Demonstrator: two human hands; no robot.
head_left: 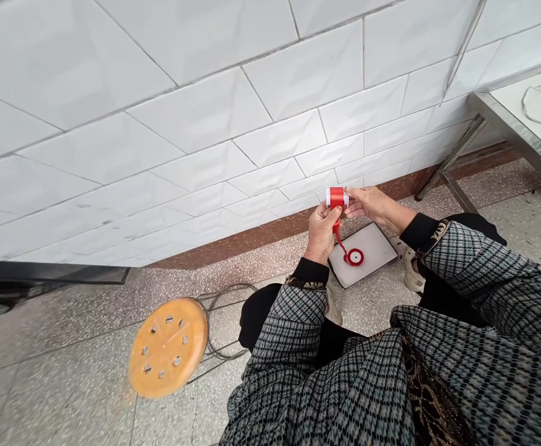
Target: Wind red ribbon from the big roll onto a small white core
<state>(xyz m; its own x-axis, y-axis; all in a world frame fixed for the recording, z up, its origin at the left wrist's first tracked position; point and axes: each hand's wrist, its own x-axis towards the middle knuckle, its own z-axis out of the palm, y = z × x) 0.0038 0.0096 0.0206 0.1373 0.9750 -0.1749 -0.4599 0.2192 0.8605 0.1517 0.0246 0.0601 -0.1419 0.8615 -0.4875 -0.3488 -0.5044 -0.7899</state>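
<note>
Nearest are two checked sleeves [289,334] with black cuffs, leading to two bare hands. The left hand [322,234] is closed around the lower left of one white spool [337,197] wound with red ribbon, its thumb lying over the ribbon. The right hand [367,203] is half curled, thumb and fingertips meeting the spool's right end. The spool is thus held between both hands, above the floor. One narrow red strip [338,234] hangs from it down to one red roll [355,257], which lies flat on one white panel [376,246] with dark edges. Two pale shoes [413,271] flank the panel. To the left lies one stool [168,348], tipped over, its orange round seat showing eight holes. Farther off are one metal-framed table [512,100] at right and one white tiled wall [205,124].
</note>
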